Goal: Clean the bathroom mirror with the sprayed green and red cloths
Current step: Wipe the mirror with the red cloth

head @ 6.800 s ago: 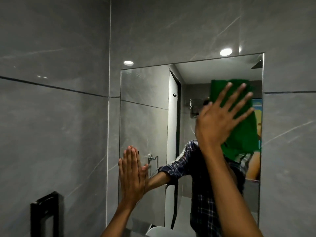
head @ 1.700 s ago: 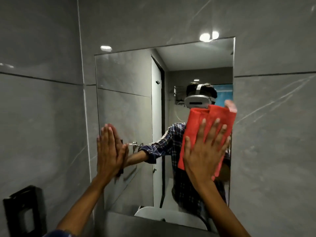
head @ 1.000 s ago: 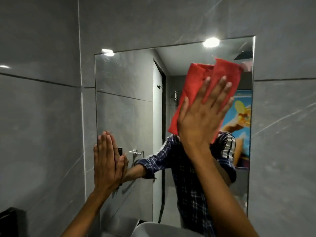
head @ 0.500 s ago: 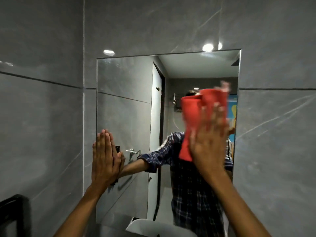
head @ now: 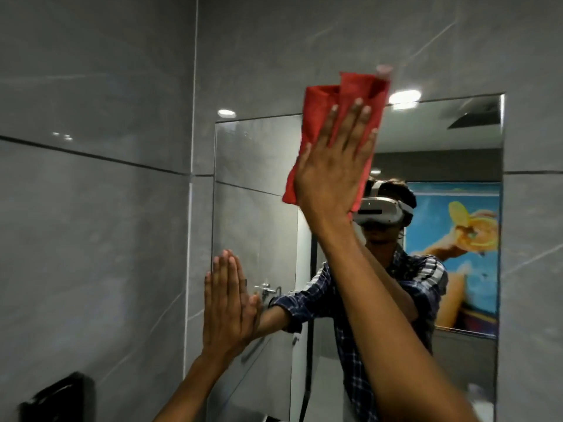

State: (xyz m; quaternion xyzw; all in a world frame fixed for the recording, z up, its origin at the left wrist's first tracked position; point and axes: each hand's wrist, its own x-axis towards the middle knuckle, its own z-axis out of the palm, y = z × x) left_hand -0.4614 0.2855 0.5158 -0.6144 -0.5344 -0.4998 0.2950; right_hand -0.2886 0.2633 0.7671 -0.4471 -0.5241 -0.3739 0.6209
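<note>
The frameless mirror (head: pixel 259 208) hangs on the grey tiled wall ahead. My right hand (head: pixel 333 175) presses a folded red cloth (head: pixel 316 117) flat against the mirror's top edge, fingers spread; the cloth's upper part overlaps the wall tile above the glass. My left hand (head: pixel 228 303) lies flat and empty against the mirror's lower left edge, fingers together. The green cloth is not in view.
Grey marble-look tiles (head: pixel 91 239) surround the mirror. A black holder (head: pixel 58 397) is fixed to the left wall, low down. The mirror reflects a person in a checked shirt, a door and a bright poster (head: pixel 457 254).
My right hand has swept the red cloth up and left, from the mirror's middle right to its top edge. The left hand stays planted on the lower left edge. Earlier a green cloth was in use.
</note>
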